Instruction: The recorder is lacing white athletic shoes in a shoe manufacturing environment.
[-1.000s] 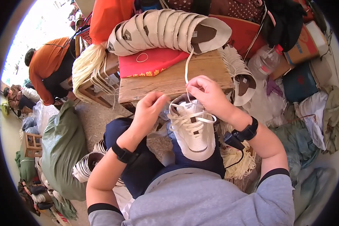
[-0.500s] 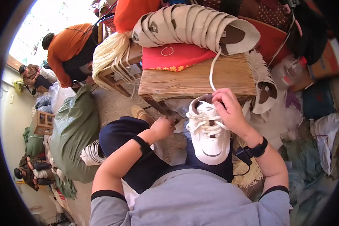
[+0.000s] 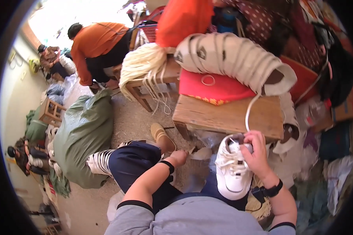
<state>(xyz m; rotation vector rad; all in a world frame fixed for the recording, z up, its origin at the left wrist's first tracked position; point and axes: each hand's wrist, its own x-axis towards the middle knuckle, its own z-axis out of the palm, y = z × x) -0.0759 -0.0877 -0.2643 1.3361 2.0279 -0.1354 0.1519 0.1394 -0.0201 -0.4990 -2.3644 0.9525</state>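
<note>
A white sneaker [image 3: 233,172] rests upright on my thigh, its toe toward me and white laces across its front. My right hand [image 3: 257,153] is closed at the sneaker's collar and upper eyelets, pinching a white shoelace [image 3: 247,112]. That lace curves up from my fingers to the wooden bench, beside a stack of nested beige shoe uppers [image 3: 235,55]. My left hand [image 3: 179,158] is apart from the sneaker, to its left, over my other knee. Its fingers are curled, and what they hold, if anything, is hidden.
The wooden bench [image 3: 227,117] stands just beyond the sneaker, with a red cloth [image 3: 204,84] under the uppers. Pale cords [image 3: 143,64] hang from a stool to its left. A large green sack [image 3: 84,143] stands on the left. Someone in orange [image 3: 96,43] bends over farther back.
The view has shifted, so the scene sits farther right and lower. My right hand remains at the sneaker's collar with the lace; my left hand stays to its left, fingers curled.
</note>
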